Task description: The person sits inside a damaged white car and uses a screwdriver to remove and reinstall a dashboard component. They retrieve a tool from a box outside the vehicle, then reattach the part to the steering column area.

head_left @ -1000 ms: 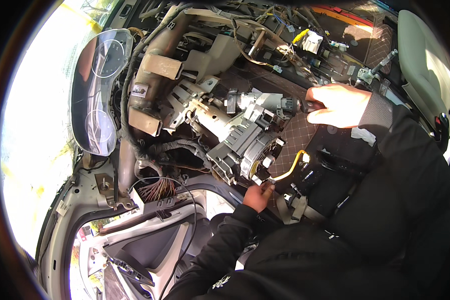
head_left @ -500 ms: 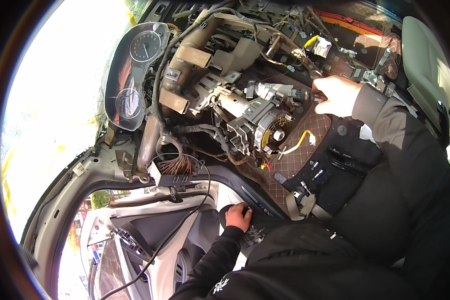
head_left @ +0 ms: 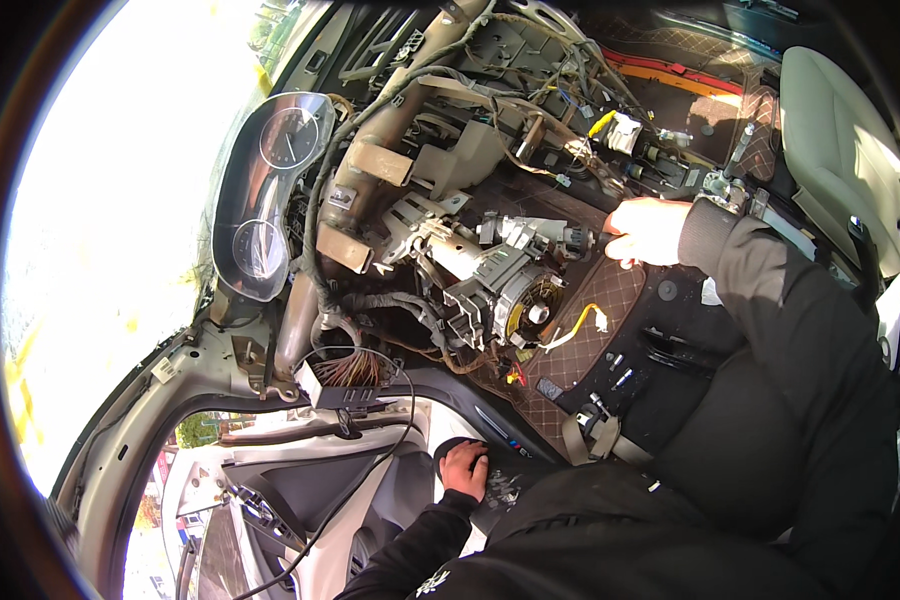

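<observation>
Steering column [head_left: 470, 262], stripped of its covers, lies at the centre of the opened dashboard cavity and runs diagonally from upper left to lower right. Its lower end carries a round clock-spring unit [head_left: 530, 312] with a yellow-tinted face. A black stalk-switch assembly [head_left: 535, 235] projects from the column toward the right.

Right hand [head_left: 650, 230]: extended from a dark sleeve, positioned at the right end of the stalk-switch assembly. Fingers are curled toward the part and appear to touch it; whether they grip it cannot be told, as strong sunlight washes out the fingertips.

Left hand [head_left: 464, 468]: lowered well apart from the column, at the door sill. It rests palm-down, fingers bent, on a dark object; a firm hold cannot be confirmed.

Surrounding components:
- Instrument cluster [head_left: 265, 195], two dials visible, stands loose and tilted to the left of the column.
- Multi-wire connector block [head_left: 348, 375] hangs below the column, with a black cable looping down toward the open door [head_left: 300, 500].
- Yellow connector lead [head_left: 580, 325] lies on the quilted floor mat [head_left: 590, 350], just beside the clock-spring unit.
- Light-coloured seat [head_left: 835, 130] occupies the upper right.
</observation>
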